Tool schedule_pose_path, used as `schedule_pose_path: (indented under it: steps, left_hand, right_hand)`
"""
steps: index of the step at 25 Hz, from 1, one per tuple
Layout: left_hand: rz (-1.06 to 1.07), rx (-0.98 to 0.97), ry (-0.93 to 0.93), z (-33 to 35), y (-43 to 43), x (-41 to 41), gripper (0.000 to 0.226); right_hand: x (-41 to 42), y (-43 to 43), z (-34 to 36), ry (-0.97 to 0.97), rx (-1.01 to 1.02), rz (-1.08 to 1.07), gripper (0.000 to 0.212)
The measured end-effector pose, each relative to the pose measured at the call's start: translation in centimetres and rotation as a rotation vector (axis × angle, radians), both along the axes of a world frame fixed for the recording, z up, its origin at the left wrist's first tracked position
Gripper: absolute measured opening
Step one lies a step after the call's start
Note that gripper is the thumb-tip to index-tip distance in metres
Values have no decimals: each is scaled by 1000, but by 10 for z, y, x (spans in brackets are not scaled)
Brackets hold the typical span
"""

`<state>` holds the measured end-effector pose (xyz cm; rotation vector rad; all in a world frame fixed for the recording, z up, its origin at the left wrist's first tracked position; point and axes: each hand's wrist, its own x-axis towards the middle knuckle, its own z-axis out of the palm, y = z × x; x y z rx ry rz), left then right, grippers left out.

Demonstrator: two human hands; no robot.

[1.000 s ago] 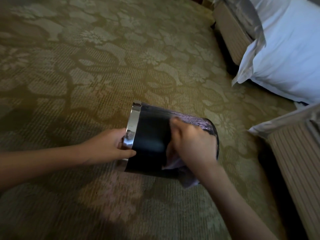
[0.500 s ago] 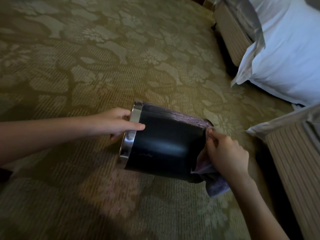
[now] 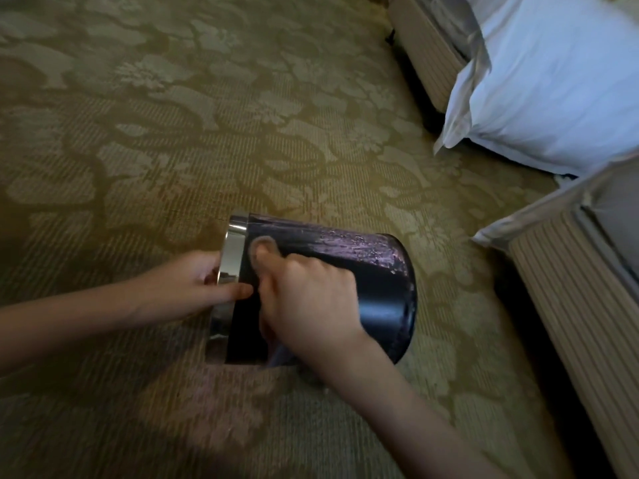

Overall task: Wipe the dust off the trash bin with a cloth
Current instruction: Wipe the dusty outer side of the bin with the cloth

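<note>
A black trash bin [image 3: 383,288] with a silver metal rim lies on its side on the patterned carpet, mouth to the left. Pale dust streaks its upper side. My left hand [image 3: 193,288] grips the silver rim, thumb over the band. My right hand [image 3: 307,302] presses a greyish cloth [image 3: 276,354] flat against the bin's side close to the rim. Most of the cloth is hidden under the hand; a fold shows below the palm and a bit near the fingertips.
Olive floral carpet [image 3: 173,133] covers the floor all round. A bed base with striped skirt [image 3: 567,299] runs along the right. A white pillow [image 3: 553,91] leans at the upper right beside a second striped bed base [image 3: 422,53].
My right hand slid the cloth from the bin's base end leftward to the rim end. My left hand shifted its hold lower on the rim.
</note>
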<state>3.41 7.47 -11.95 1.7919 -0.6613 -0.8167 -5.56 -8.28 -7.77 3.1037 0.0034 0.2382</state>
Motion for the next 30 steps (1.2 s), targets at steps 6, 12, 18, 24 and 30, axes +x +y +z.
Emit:
schedule_pose_path:
  steps: [6,12,18,24,30]
  left_hand:
    - [6,24,24,4,-2,-3,33]
    - [31,55,-35,4,-1,-5,27]
    - [47,70,-72,0,2,-7,26]
    - [5,21,8,3,0,-3,37]
    - [-6,68,-40,1,2,-8,35]
  right_hand:
    - [-57,-120,20,39,62,-554,34]
    - [-46,-104,12,1,-5,-524,29]
    - [17,23,15,170,66,-62,28]
    - [4,-21,6,53,-46,-153,28]
    - [-51,-123,17,10,57,-575,33]
